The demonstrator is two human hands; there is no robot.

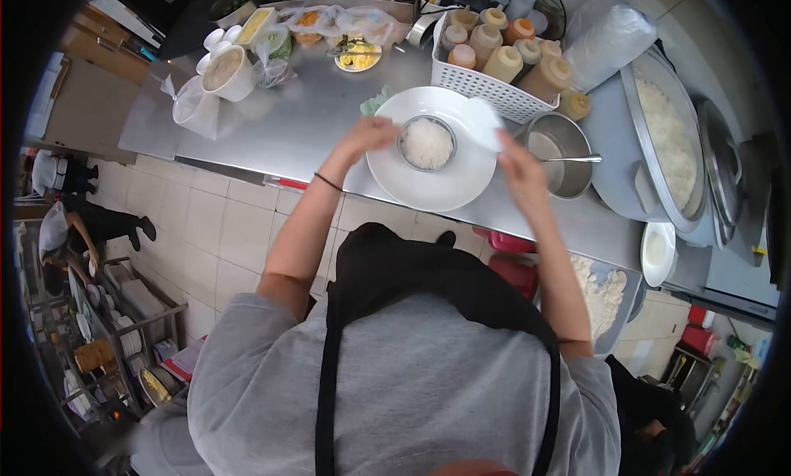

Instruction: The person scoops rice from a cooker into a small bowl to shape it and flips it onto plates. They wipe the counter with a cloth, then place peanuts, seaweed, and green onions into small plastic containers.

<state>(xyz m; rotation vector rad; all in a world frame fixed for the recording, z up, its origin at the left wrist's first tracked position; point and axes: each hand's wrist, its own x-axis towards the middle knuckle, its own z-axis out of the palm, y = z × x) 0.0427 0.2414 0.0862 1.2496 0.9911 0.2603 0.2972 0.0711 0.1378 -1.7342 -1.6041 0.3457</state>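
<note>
One plate (428, 193), one rice-filled ring (428, 170); left hand (372, 136) beside, grip unclear; right hand (521, 173) clamped on one white object (484, 123).

grey short-sleeved shirt (437, 385) | black apron (395, 270), 2 black straps (327, 393) | 1 thin black band (328, 182), left wrist (336, 169)

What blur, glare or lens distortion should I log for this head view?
Head view: strong fisheye bending, black corners; head view: left hand and right hand motion-blurred, as is the white item by the right fingers; head view: soft sheen on the steel counter.
</note>
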